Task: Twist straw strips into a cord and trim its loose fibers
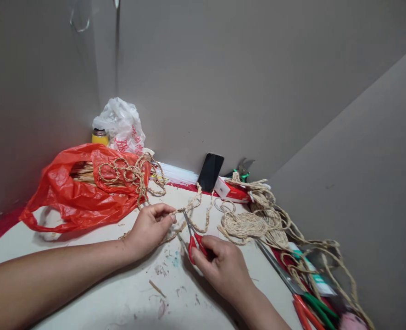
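Observation:
My left hand (pixel 151 229) pinches a braided straw cord (pixel 202 201) near the middle of the white table. My right hand (pixel 223 263) holds small scissors (pixel 191 236) by their red handles. The blade tips touch or lie right beside the cord, just right of my left fingertips. Past the scissors the cord loops over the table, and another stretch passes beneath my left hand. A coiled oval of cord (pixel 244 224) lies flat to the right of the scissors.
A red plastic bag (pixel 86 201) with straw and looped cord lies at the left. Behind it stand a yellow bottle (pixel 100 137) and white bag (pixel 122 123). A phone (pixel 210 172) leans on the wall. Tangled cord (pixel 275 224) and large shears (pixel 285 275) line the right edge.

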Available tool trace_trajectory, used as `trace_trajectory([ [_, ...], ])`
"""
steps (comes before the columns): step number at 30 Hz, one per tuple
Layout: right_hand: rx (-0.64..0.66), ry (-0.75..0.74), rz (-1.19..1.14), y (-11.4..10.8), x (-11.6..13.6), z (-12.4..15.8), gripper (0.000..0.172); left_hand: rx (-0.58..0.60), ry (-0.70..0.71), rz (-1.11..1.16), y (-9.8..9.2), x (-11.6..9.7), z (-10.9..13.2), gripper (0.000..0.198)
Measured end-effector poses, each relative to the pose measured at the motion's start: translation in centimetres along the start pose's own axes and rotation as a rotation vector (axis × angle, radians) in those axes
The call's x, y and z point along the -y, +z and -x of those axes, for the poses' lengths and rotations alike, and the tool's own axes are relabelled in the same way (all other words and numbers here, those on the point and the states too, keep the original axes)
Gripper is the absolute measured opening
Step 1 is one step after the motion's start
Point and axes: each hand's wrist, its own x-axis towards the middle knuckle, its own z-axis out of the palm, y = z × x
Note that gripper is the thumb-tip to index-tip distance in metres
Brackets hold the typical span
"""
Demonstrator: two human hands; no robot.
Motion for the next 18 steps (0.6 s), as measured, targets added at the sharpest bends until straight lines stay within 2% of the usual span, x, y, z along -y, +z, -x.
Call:
trace_trajectory([
  [4, 0.038, 0.1, -0.034, 0.1, -0.3, -0.1, 0.033, 0.06, -0.135, 0.112, 0.1, -0.5, 0.0, 0.023],
  [6, 0.055, 0.162, -0.173, 0.2, -0.5, -0.1, 0.035, 0.051, -0.164, 0.121, 0.1, -0.7, 0.0, 0.022],
  [9, 0.035, 0.325, -0.569, 0.2, -0.5, -0.2, 0.039, 0.025, -0.088, 0.04, 0.0, -0.8, 0.1, 0.019],
  [13, -0.009, 0.616, -1.073, 0.0, -0.2, -0.6, 0.037, 0.118, 0.034, -0.09, 0.1, -0.6, 0.9, 0.015],
  [15, 0.005, 0.682, -1.232, -0.1, 0.0, -0.8, 0.037, 0.164, 0.107, -0.169, 0.2, -0.5, 1.5, 0.014],
  [18, -0.007, 0.723, -1.333, 0.1, 0.2, -0.8, 0.034, 0.192, 0.202, -0.281, 0.4, -0.3, 2.1, 0.013],
])
